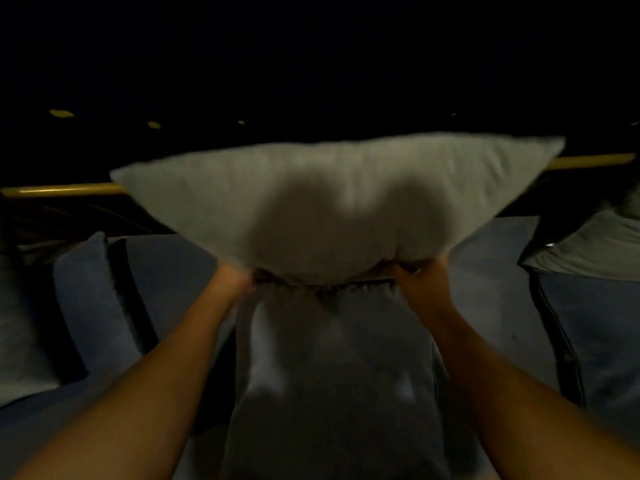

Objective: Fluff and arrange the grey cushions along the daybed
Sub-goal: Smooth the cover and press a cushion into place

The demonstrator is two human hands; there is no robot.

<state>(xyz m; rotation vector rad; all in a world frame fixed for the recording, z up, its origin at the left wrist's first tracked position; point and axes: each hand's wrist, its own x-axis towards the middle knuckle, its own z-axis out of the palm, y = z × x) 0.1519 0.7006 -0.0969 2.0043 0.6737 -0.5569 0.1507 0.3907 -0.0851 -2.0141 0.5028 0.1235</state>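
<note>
A large pale grey cushion (332, 199) is held up in the middle of the view, blurred by motion. My left hand (232, 280) grips its lower left edge and my right hand (420, 277) grips its lower right edge. Directly below it a darker grey cushion (332, 382) lies lengthwise on the daybed seat (485, 289). Another grey cushion (588, 251) rests at the right, and a pale one (20, 341) sits at the far left edge.
A blue cushion (93, 306) leans at the left and a second blue cushion (599, 341) stands at the right. A yellow rail (59, 189) runs along the back of the daybed. Beyond the rail everything is dark.
</note>
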